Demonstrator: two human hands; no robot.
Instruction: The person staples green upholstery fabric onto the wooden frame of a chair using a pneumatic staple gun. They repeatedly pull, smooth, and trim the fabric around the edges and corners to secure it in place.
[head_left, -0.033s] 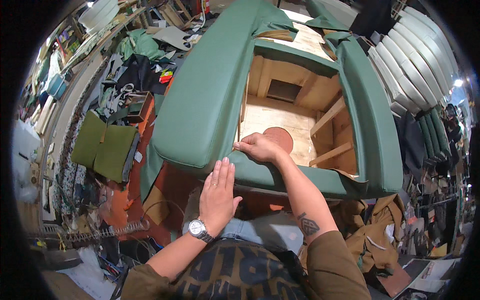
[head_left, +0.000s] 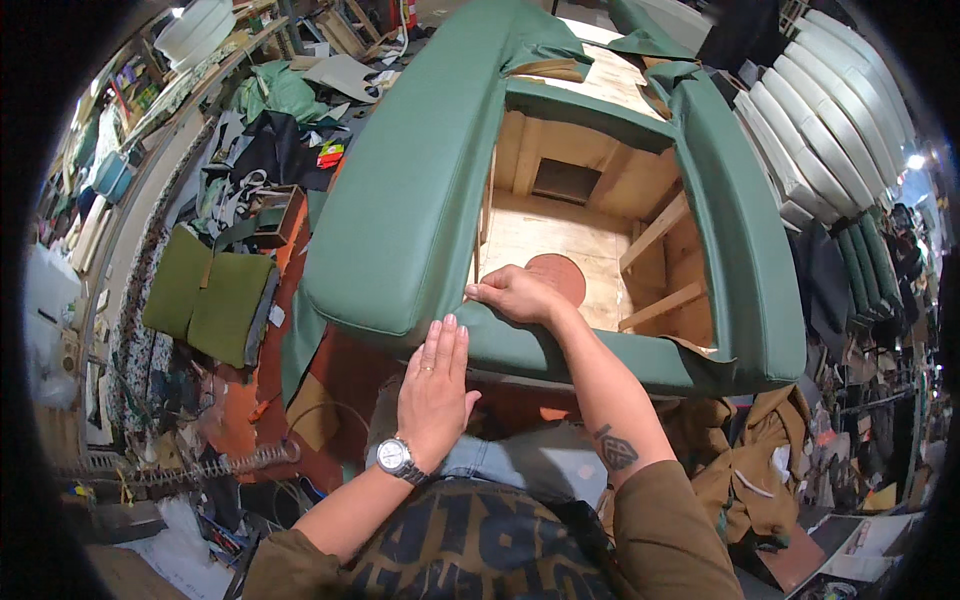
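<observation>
In front of me stands an armchair frame with a green leather-like cover [head_left: 400, 220] over its padded arms and front rail. My left hand [head_left: 436, 395] lies flat, fingers straight and side by side, its fingertips against the corner where the left arm meets the front rail [head_left: 630, 360]. Just beyond, my right hand [head_left: 520, 292] is closed over that rail's inner edge, with the thumb pressing the cover near the corner. Its fingertips are partly hidden. Inside the frame's open seat show bare wooden boards [head_left: 520, 225] and a reddish round patch [head_left: 557, 278].
Folded olive-green pads [head_left: 215, 300] lie on the left, near a small wooden box [head_left: 283, 220]. A coil spring [head_left: 235, 462] stretches at lower left. White curved foam-like pieces [head_left: 820, 120] are stacked at right. Brown cloth [head_left: 760, 450] is heaped below the chair's right corner.
</observation>
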